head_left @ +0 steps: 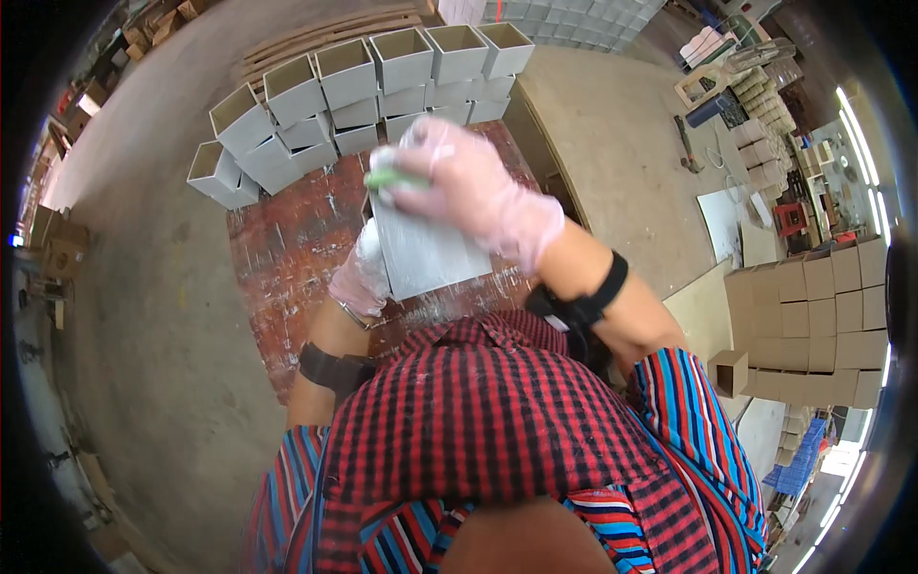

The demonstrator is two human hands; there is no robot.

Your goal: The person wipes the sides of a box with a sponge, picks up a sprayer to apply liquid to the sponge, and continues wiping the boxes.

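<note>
A white open box lies on the worktable in front of me, one flat side turned up and streaked with white. My left hand, in a thin pinkish glove smeared with white, is closed against the box's left side. Over the far end of that side is my right hand, gloved too and blurred by motion. Its fingers are closed on a small green tool pressed near the box's far left corner. The tool's exact kind is smeared and partly hidden by the fingers.
Stacked white open boxes curve along the far edge of the red, paint-spattered worktable. Behind them lies a wooden pallet. Brown cartons are piled at the right. A hammer-like tool lies on a surface at the far right.
</note>
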